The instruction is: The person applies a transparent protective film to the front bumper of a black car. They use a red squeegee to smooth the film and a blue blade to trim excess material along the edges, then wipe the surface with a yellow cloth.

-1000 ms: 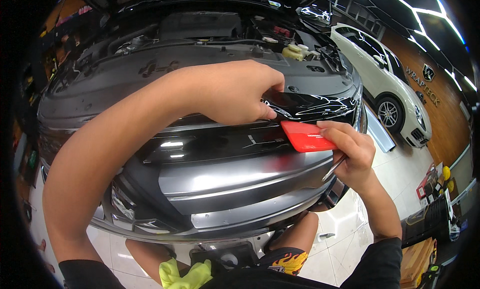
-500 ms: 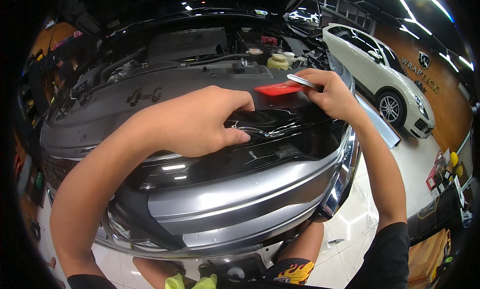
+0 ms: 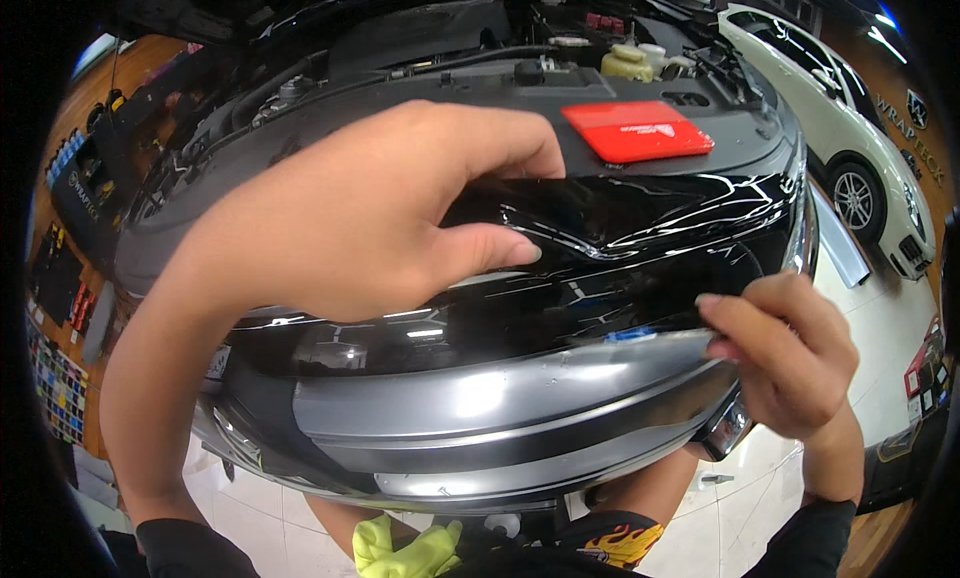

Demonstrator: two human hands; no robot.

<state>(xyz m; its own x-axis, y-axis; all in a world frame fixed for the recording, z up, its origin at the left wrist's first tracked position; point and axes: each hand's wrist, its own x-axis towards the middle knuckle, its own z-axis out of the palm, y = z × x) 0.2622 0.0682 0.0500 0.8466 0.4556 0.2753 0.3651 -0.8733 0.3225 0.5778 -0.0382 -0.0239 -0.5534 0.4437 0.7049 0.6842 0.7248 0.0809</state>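
Note:
My left hand (image 3: 390, 213) reaches across the front of a car, thumb and bent fingers closed on a glossy black film (image 3: 650, 213). The film is raised and wrinkled beside the thumb; its far edge under the fingers is hidden. On the right, my right hand (image 3: 795, 358) pinches a slim silver tool (image 3: 690, 344), which is blurred, above the upper edge of the silver front panel (image 3: 480, 398). A red flat squeegee (image 3: 640, 133) lies on the dark plastic cover (image 3: 400, 108) beyond the film, touched by neither hand.
The engine bay holds a yellowish reservoir (image 3: 627, 63) behind the cover. At the right stands a white car (image 3: 840, 108), with a long silver strip (image 3: 842, 233) on the floor near it. A yellow-green cloth (image 3: 405, 548) lies by my legs; a black cart (image 3: 90, 203) stands at the left.
The red squeegee has left my right hand and now lies on the cover. My right hand has moved down and toward me with the slim tool. The left hand still holds the film.

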